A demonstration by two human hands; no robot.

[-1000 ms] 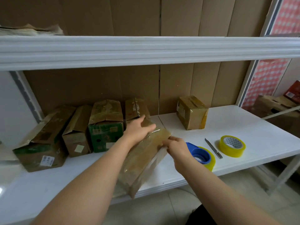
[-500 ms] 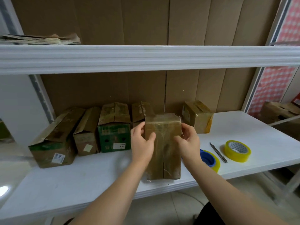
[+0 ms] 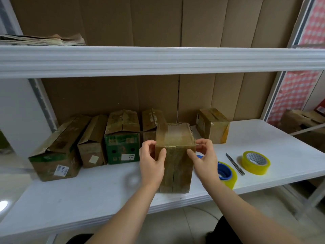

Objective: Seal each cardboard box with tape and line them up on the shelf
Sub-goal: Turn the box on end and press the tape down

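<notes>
A taped brown cardboard box [image 3: 175, 155] stands upright near the front edge of the white shelf [image 3: 88, 196]. My left hand [image 3: 151, 161] grips its upper left side, thumb on the front face. My right hand [image 3: 204, 159] holds the upper right side, thumb on the front too. Behind and to the left, several cardboard boxes [image 3: 121, 136] stand in a row against the back wall. One more taped box [image 3: 212, 125] sits apart at the back right. A yellow tape roll in a blue dispenser [image 3: 226, 174] lies just right of my right hand.
A second yellow tape roll [image 3: 255, 162] and a thin utility knife [image 3: 235, 164] lie on the shelf to the right. An upper shelf [image 3: 158, 59] spans overhead with flattened cardboard [image 3: 44, 40] on it. More boxes [image 3: 302, 120] sit on a neighbouring rack at far right.
The box went from tilted over the shelf edge to standing upright on the shelf. Both hands shifted onto its upper sides.
</notes>
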